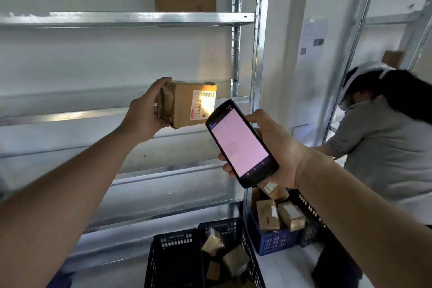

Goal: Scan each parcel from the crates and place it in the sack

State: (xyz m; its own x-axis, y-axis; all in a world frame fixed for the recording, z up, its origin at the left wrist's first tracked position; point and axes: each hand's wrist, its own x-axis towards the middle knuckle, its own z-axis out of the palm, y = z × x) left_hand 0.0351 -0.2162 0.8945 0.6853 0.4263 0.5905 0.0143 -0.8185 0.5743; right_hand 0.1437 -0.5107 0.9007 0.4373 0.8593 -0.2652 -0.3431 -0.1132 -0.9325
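Scanning a parcel held up at the shelves.
Your left hand (143, 116) grips the brown cardboard parcel (187, 103); your right hand (278, 149) clasps the black handheld scanner (242, 142).

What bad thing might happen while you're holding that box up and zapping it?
1. The left hand grips the parcel by one end only, so it might slip and drop toward the crates below.
2. Bright light glares on the label, so the scanner in the right hand may misread it.
3. Another person bends close by on the right; an elbow might bump them.
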